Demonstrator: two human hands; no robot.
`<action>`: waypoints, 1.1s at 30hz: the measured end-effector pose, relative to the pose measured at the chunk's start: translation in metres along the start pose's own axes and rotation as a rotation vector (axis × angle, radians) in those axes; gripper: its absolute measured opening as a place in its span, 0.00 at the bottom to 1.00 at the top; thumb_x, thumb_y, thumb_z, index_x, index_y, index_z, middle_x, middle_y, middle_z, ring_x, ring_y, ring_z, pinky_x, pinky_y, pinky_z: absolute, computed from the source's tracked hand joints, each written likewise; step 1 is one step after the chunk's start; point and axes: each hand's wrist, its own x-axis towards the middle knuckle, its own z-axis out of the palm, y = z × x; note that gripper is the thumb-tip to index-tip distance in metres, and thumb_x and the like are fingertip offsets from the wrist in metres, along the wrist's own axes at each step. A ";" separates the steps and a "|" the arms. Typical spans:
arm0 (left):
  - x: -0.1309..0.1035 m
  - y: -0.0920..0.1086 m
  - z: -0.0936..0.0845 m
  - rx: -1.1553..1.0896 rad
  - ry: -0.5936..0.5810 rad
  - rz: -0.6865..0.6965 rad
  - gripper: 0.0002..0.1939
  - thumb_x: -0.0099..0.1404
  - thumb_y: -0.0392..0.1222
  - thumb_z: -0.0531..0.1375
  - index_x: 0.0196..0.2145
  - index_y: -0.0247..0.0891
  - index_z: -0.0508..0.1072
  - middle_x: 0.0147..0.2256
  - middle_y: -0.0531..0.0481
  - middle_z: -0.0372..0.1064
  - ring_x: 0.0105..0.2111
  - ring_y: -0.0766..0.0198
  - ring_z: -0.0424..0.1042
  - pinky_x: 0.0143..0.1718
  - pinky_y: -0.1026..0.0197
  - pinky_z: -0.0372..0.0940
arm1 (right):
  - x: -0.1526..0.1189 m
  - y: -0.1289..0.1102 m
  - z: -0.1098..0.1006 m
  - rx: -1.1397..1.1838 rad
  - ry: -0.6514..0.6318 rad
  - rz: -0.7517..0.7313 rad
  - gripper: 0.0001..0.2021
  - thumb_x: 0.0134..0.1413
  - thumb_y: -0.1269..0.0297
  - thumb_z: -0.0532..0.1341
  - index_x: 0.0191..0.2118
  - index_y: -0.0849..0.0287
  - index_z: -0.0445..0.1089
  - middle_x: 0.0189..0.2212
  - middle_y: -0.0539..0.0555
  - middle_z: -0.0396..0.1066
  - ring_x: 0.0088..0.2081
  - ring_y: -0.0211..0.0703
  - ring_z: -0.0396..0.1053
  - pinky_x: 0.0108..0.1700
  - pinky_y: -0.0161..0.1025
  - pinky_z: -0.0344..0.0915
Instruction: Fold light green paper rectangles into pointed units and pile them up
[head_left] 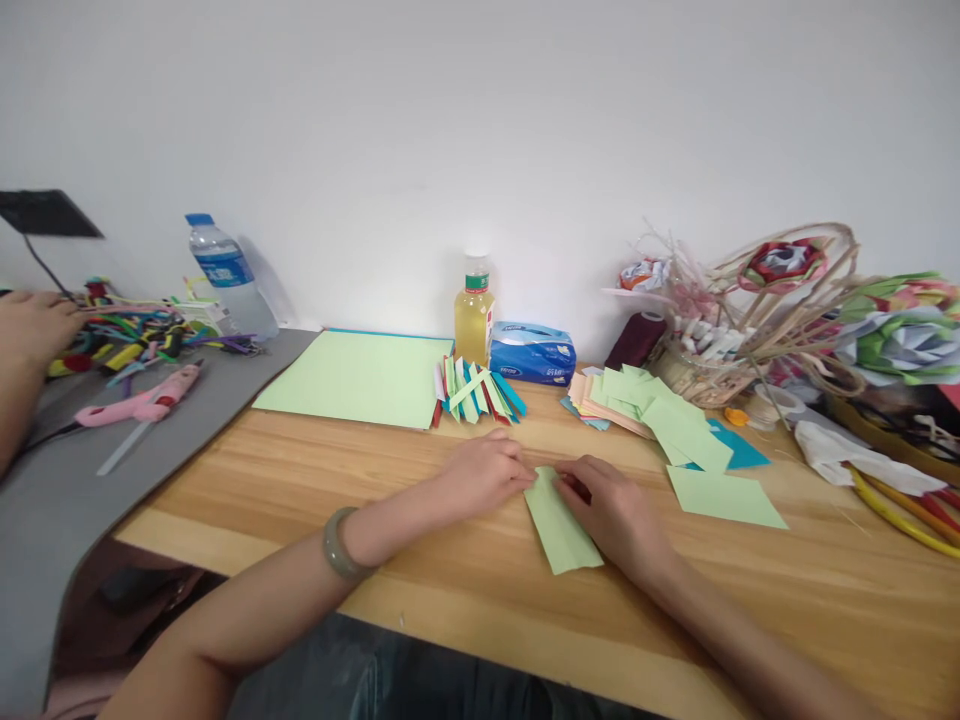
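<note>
A pale green slip of paper lies on the wooden table between my hands, its far end under my fingers. My left hand, with a bangle on the wrist, pinches the paper's far left corner. On the far right corner, my right hand has its thumb and fingers closed. The paper's near end is loose and looks slightly wavy. Another pale green rectangle lies flat to the right of my right hand. Behind it is a loose heap of green slips.
Large green sheets, folded coloured strips, a juice bottle and a tissue pack stand along the back. Paper flowers are at right. On the left grey mat are a pink glue gun and another person's hand.
</note>
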 end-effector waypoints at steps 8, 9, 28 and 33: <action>-0.001 0.007 -0.001 0.202 0.003 0.069 0.10 0.65 0.43 0.56 0.33 0.37 0.76 0.30 0.49 0.66 0.35 0.62 0.62 0.34 0.62 0.59 | -0.004 0.001 0.002 -0.150 0.078 -0.196 0.11 0.60 0.69 0.51 0.36 0.58 0.71 0.33 0.56 0.73 0.36 0.45 0.68 0.33 0.38 0.64; -0.001 0.006 0.000 0.210 0.001 0.074 0.10 0.65 0.43 0.56 0.33 0.38 0.76 0.30 0.49 0.66 0.35 0.62 0.62 0.34 0.62 0.58 | -0.004 0.002 0.002 -0.157 0.071 -0.213 0.10 0.60 0.69 0.51 0.36 0.58 0.71 0.33 0.56 0.73 0.36 0.45 0.68 0.34 0.39 0.64; -0.002 0.006 0.002 0.307 0.025 0.115 0.12 0.67 0.42 0.53 0.31 0.36 0.73 0.30 0.48 0.64 0.35 0.62 0.62 0.33 0.61 0.57 | -0.004 -0.006 -0.010 -0.259 -0.071 -0.445 0.12 0.56 0.79 0.50 0.38 0.63 0.68 0.33 0.59 0.69 0.37 0.48 0.65 0.36 0.42 0.65; -0.002 0.003 0.008 0.329 0.096 0.191 0.17 0.69 0.38 0.48 0.27 0.36 0.71 0.28 0.49 0.62 0.35 0.63 0.61 0.32 0.61 0.56 | -0.005 -0.004 -0.008 -0.227 -0.055 -0.436 0.13 0.56 0.79 0.49 0.40 0.62 0.68 0.34 0.59 0.69 0.37 0.48 0.65 0.37 0.42 0.65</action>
